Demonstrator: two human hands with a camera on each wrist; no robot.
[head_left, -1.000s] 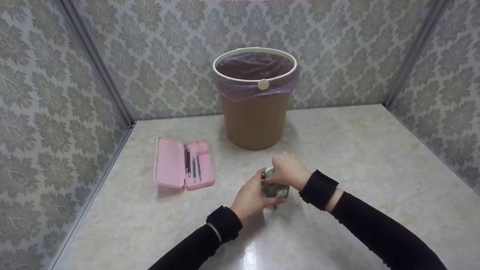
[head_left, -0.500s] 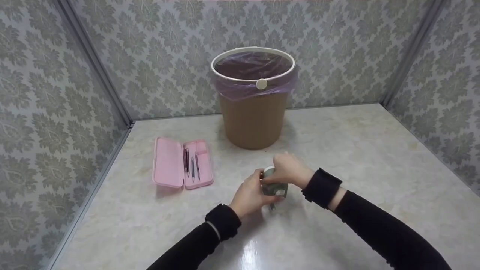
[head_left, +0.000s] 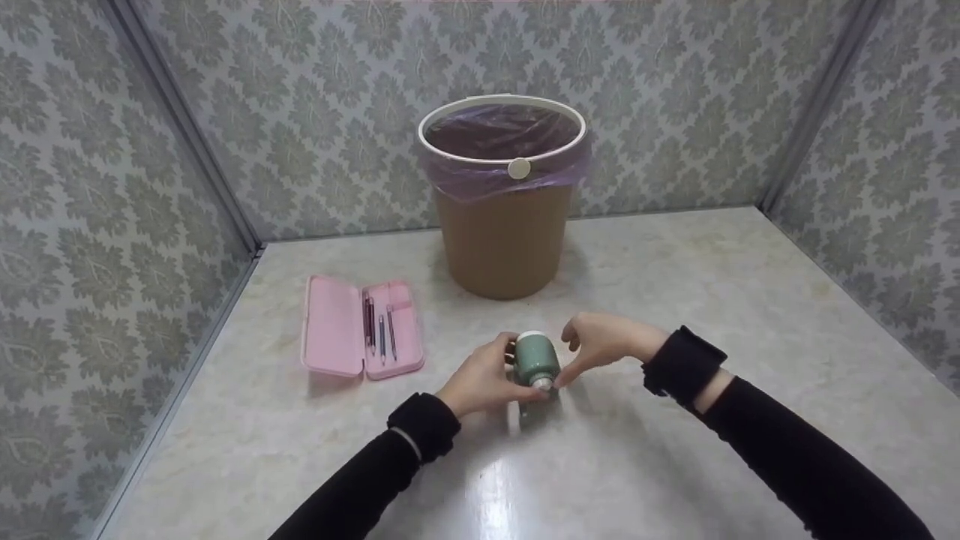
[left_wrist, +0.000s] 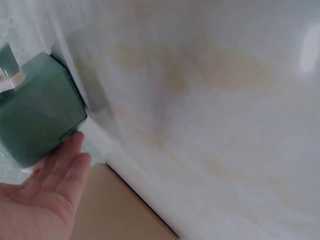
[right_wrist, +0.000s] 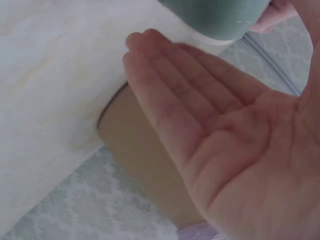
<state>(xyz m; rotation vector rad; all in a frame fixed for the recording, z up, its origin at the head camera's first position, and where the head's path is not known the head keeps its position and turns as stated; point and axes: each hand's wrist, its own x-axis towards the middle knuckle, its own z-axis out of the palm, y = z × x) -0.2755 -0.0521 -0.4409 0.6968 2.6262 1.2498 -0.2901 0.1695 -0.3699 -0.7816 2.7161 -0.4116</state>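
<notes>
My left hand (head_left: 480, 379) holds a small green crank pencil sharpener (head_left: 535, 357) just over the table, fingers on its far side and thumb at the near end. The sharpener has a white rim and a pale knob facing me. In the left wrist view its boxy green body (left_wrist: 42, 110) shows a small green lever with a white joint, and the fingers lie along its underside. My right hand (head_left: 600, 345) is beside it on the right, thumb tip close to the knob; contact there is unclear. Its fingers look extended in the right wrist view, below the sharpener (right_wrist: 220, 17).
An open pink pencil case (head_left: 334, 326) with several pencils (head_left: 382, 337) lies to the left. Behind the hands stands a brown bin (head_left: 502, 240) with a purple liner and white rim. Patterned walls enclose the pale table (head_left: 675, 277) at the back and sides.
My right hand has come off the top of the sharpener and moved right. The left hand has tipped the sharpener and shifted slightly left, so its green body and knob now show.
</notes>
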